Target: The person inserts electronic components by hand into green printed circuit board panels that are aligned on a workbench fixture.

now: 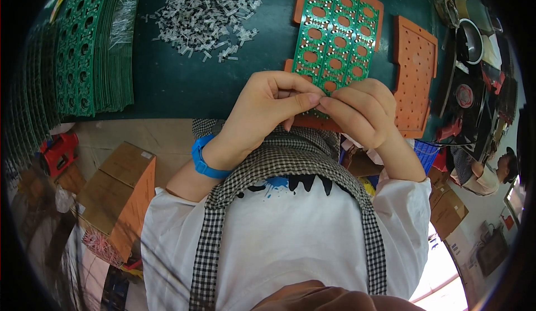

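Note:
My left hand (267,101), with a blue band on its wrist, is closed in a pinch over the near edge of a green circuit board panel (335,40). Against its fingertips, the fingers of my right hand (363,108) are pinched too. Anything between the fingertips is too small or hidden to name. The panel has rows of oval cut-outs and lies on an orange fixture plate (300,3), whose near part my hands partly cover. Beyond my left hand, a heap of small grey-white components with thin leads (206,12) is spread on the dark green table (178,84).
Stacked green circuit boards (84,48) stand at the table's left. A second orange plate (414,76) with small holes lies to the right. Cardboard boxes (117,182) and a red object (60,153) are low on the left. Another person (486,174) is at the far right.

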A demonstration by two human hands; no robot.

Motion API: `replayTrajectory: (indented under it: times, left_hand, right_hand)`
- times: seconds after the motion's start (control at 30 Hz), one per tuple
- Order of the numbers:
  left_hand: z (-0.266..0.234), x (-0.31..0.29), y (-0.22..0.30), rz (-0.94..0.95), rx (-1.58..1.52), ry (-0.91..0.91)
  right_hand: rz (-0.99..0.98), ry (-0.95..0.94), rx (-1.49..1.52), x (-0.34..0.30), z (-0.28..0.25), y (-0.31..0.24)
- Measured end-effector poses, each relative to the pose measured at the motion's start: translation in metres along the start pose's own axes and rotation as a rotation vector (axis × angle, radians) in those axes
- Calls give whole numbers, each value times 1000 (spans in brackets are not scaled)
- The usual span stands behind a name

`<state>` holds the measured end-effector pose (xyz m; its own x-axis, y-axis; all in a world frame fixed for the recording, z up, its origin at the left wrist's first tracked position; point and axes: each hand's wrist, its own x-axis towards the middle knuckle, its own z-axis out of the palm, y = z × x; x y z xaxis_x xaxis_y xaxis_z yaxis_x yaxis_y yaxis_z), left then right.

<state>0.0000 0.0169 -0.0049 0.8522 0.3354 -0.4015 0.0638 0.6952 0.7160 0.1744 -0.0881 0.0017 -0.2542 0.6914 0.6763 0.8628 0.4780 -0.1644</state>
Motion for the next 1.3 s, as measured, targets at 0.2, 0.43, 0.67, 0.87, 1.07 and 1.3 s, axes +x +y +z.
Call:
replayTrajectory:
  times: [0.2, 0.43, 0.67, 0.87, 1.07, 1.3]
  left_hand:
    - [-10, 6, -1, 295, 366, 195]
    - [-18, 12, 2, 416, 309, 257]
    - [-18, 10, -1, 342, 179, 287]
    - [-20, 13, -3, 377, 149, 226]
    - [-19, 10, -2, 294, 30, 190]
    - [-18, 8, -3, 306, 28, 196]
  right_hand:
    - [686, -258, 206, 6, -10, 29]
    - [647, -338, 144, -3, -4, 41]
    - [568, -324, 63, -6, 2, 41]
    - [548, -230, -30, -14, 1, 34]
    - [670, -306, 150, -6, -5, 40]
    - [655, -347, 108, -4, -3, 39]
